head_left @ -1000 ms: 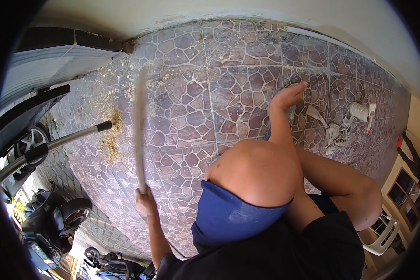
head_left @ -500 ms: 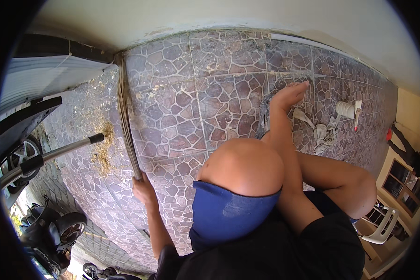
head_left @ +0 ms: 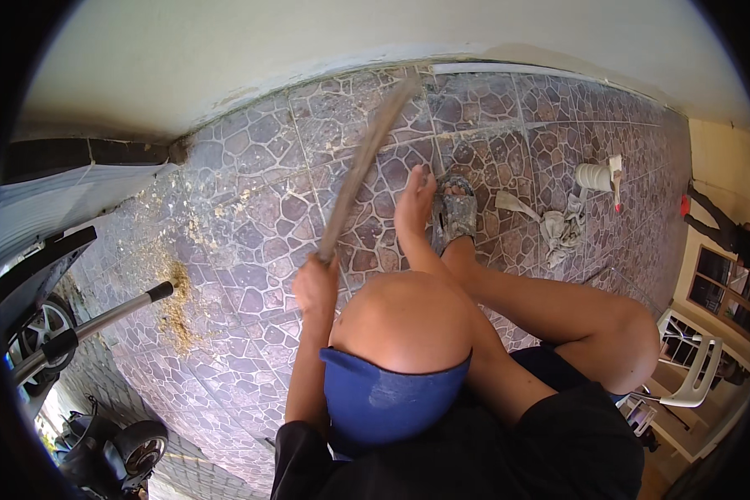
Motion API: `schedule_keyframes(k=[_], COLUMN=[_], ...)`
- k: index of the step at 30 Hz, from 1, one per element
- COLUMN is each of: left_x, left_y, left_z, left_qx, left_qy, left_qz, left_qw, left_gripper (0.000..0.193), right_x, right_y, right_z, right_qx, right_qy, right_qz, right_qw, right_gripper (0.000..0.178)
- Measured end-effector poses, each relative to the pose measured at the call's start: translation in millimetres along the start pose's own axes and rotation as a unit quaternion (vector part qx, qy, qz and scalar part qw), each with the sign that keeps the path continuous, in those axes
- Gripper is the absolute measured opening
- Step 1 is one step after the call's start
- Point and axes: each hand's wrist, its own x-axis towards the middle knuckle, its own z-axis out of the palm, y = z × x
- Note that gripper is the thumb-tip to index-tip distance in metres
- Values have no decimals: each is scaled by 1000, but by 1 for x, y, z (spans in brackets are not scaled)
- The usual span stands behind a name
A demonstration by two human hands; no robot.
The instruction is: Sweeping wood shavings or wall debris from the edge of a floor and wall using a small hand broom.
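My left hand [head_left: 315, 285] is closed around the lower end of a stick broom [head_left: 362, 171], a long bundle of thin brown sticks. The broom slants up and right over the stone-patterned tiles [head_left: 262, 225], its far tip near the wall base and blurred. Beyond my raised knee, my right hand [head_left: 414, 204] stretches forward with fingers extended, holding nothing. It hovers beside my sandalled foot [head_left: 460, 212]. Pale crumbs are scattered over the tiles to the left, and a heap of yellowish debris [head_left: 175, 312] lies there.
A metal pole [head_left: 117, 321] with a black end reaches in from the left, above a parked motorcycle [head_left: 108, 450]. Rightward lie a crumpled cloth [head_left: 562, 229], a white ribbed container [head_left: 592, 176] and a brush [head_left: 616, 175]. A white chair [head_left: 698, 375] and another person [head_left: 717, 215] are farther right.
My left hand has swung the broom rightward, away from the left corner. My right hand has moved left to beside my foot, which now shows more. The view has shifted slightly.
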Motion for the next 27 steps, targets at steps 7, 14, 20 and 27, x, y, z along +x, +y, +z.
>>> schedule_keyframes(k=[7,14,20,27], left_x=[-116,-173,-30,26], left_y=[-221,-162,30,236], left_z=[-3,29,56,-6], left_qx=[30,-15,-253,9], left_qy=[214,116,-132,-115], left_qz=[-215,-106,68,322], left_qw=[953,988,956,940], left_gripper=[45,31,45,42], right_x=[-23,-16,51,148], right_y=[16,5,4,-28], right_z=[9,5,-29,-64], right_qx=[15,106,152,204], right_qy=[-19,49,177,62], right_qz=[-62,-81,-51,72], right_qw=[998,990,971,974], right_gripper=[56,41,46,59])
